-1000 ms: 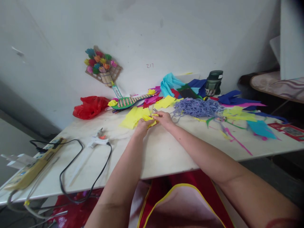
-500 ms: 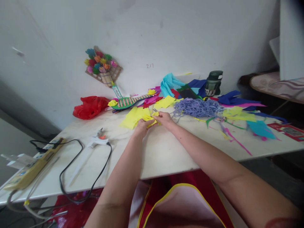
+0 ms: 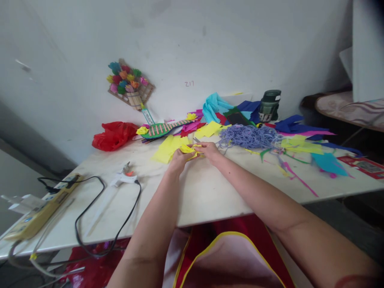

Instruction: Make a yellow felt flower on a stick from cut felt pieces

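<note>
Through the head camera I saw my left hand (image 3: pixel 179 157) and right hand (image 3: pixel 210 150) meeting at the far middle of the table (image 3: pixel 204 192). The fingers of both were pinched shut on a small yellow piece (image 3: pixel 189 149), held between them just above the surface. Paper or felt, I could not tell. It looked bunched and folded rather than flat, so I judged the shaping partly done, though it was not yet a tidy bloom like the yellow flower (image 3: pixel 142 130) on the guitar-shaped craft (image 3: pixel 163 128) behind. The flat yellow sheets (image 3: pixel 166 148) lay just beyond my left hand, touching the piece or nearly so, and seemed unworked. The glue gun (image 3: pixel 123 178) rested well apart to the left with neither hand on it, its cable (image 3: pixel 90 216) running toward the power strip (image 3: pixel 39 212) — no gluing looked begun on this piece. A tangle of purple yarn (image 3: pixel 249 136) sat just beside my right hand, and coloured scraps (image 3: pixel 327 162) were strewn farther right. A finished bouquet (image 3: pixel 129 82) hung on the wall.
</note>
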`<state>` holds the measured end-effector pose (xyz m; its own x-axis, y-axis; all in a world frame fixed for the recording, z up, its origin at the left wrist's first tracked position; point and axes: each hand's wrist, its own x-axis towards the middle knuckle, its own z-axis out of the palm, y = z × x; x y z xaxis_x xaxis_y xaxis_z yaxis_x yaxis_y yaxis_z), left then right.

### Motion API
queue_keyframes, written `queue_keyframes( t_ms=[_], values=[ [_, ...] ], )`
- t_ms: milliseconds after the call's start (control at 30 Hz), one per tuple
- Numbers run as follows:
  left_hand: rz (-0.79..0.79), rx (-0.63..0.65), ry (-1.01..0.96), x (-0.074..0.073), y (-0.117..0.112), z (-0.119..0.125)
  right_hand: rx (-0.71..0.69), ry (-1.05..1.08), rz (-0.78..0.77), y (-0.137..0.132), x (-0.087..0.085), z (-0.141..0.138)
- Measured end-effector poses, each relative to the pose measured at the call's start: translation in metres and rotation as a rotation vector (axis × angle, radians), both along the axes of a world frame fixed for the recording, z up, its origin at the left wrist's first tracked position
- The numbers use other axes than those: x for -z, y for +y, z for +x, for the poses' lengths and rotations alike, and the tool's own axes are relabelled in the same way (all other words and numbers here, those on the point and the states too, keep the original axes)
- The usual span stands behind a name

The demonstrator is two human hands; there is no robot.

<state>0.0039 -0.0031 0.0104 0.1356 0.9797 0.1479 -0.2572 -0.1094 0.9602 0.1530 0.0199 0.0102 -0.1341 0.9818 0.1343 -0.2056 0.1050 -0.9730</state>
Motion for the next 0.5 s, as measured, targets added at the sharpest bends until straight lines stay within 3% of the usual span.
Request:
queue_keyframes(
  t_ms=[133, 500],
  values=[
    [-0.039, 0.003, 0.035, 0.0, 0.0, -0.001, 0.023, 0.006, -0.119, -0.005, -0.006, 0.0],
    [-0.12, -0.032, 0.077, 0.003, -0.005, 0.009, 0.202, -0.064, -0.088, -0.009, -0.011, -0.005]
  ],
)
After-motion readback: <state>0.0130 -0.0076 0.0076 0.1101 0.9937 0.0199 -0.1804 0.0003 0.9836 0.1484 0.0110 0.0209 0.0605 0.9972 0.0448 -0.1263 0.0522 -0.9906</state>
